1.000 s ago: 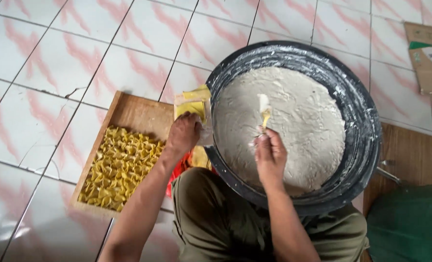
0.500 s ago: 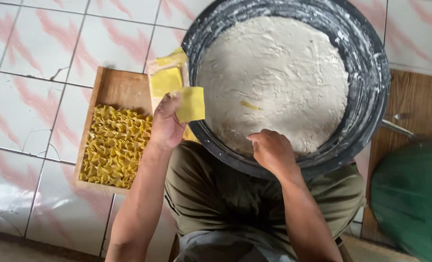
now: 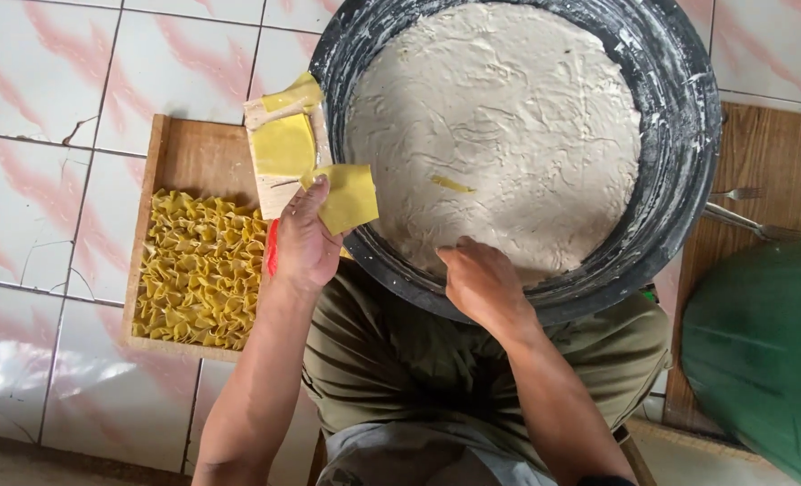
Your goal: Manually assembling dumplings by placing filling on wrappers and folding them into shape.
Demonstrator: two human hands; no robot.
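Floor [image 3: 103, 63] here is white tile with pink streaks, one tile cracked near the top left. There's a wooden tray [image 3: 189, 157] sitting on it, its lower half packed with folded yellow dumplings [image 3: 198, 270], top part bare wood. Over on the right there's a wooden board [image 3: 778, 153] with a metal fork [image 3: 733, 193] lying on it, and a big green tub [image 3: 765, 360] just below that, cut off by the edge.

Tiled floor [image 3: 76, 81] w/ wooden tray [image 3: 189, 153], green bin [image 3: 760, 342], wood board [image 3: 778, 162]
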